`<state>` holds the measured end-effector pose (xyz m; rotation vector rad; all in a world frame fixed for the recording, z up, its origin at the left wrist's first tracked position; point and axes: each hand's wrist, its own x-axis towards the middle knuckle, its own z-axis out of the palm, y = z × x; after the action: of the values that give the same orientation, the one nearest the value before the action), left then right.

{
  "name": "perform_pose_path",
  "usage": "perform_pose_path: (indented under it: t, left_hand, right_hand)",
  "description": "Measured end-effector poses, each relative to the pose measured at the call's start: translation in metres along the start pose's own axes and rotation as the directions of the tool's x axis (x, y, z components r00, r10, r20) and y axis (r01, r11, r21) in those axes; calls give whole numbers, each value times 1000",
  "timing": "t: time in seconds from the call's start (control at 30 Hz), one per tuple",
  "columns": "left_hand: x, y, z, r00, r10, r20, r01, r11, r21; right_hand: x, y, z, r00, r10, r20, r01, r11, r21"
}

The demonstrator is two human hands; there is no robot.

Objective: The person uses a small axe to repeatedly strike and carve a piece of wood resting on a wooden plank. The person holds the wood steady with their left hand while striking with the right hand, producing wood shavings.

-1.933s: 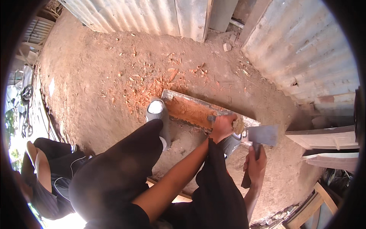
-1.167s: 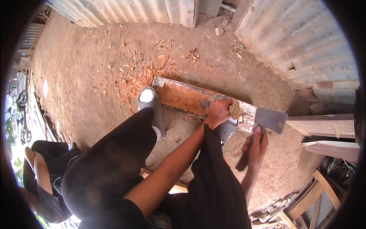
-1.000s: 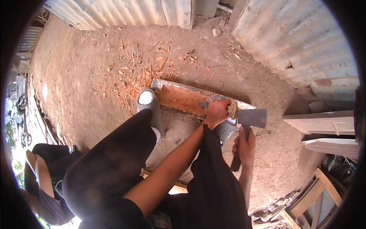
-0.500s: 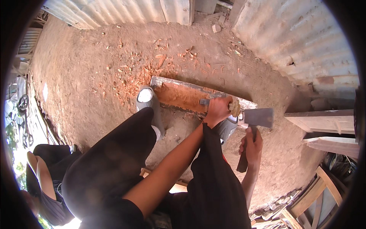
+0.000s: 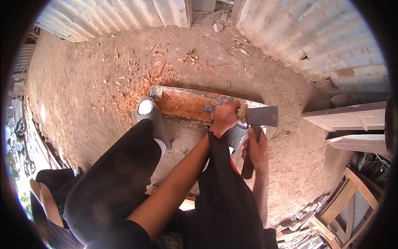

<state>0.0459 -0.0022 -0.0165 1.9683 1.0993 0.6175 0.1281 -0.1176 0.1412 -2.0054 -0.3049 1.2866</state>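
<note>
My left hand [image 5: 226, 117] is wrapped round a chisel [image 5: 209, 108]; its flat metal blade points left and its frayed butt sticks out on the right of my fist. The blade lies over a hollowed block of wood [image 5: 186, 103] with a reddish-brown recess and pale, worn edges. My right hand [image 5: 258, 150] grips the dark handle of a hatchet [image 5: 263, 116]. The back of the hatchet's head meets the chisel's butt, or nearly so. My grey shoes [image 5: 156, 120] are at the block's near side, one towards each end.
Reddish wood shavings [image 5: 143, 85] litter the dirt floor beyond and left of the block. Corrugated metal sheets [image 5: 315, 37] stand at the back. Wooden panels [image 5: 346, 118] and a wooden frame [image 5: 346, 199] are on the right. Another person's arm [image 5: 49, 202] shows at lower left.
The hatchet has moved left, closing the small gap to the chisel's butt. My left hand keeps its grip on the chisel. The whole view has shifted slightly.
</note>
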Motion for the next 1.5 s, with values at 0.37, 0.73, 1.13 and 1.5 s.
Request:
perform_pose_path:
  t: [0.37,0.73,1.13,1.5]
  left_hand:
    - [0,-7,-8,996,-25,-83,19,997,-75]
    - [4,-1,-16,986,-60,-153,42,992,-119]
    - [3,-3,-13,991,-81,-110,76,996,-47]
    - [2,-8,-11,989,-60,-133,54,997,-46]
  right_hand:
    - [-3,-2,-1,999,-34,-13,33,998,-49]
    - [-16,-21,-9,1000,-29,6,30,993,-113]
    - [-12,-28,-2,973,-162,-163,175,982,68]
    - [-14,-31,-15,987,-100,-126,114,987,110]
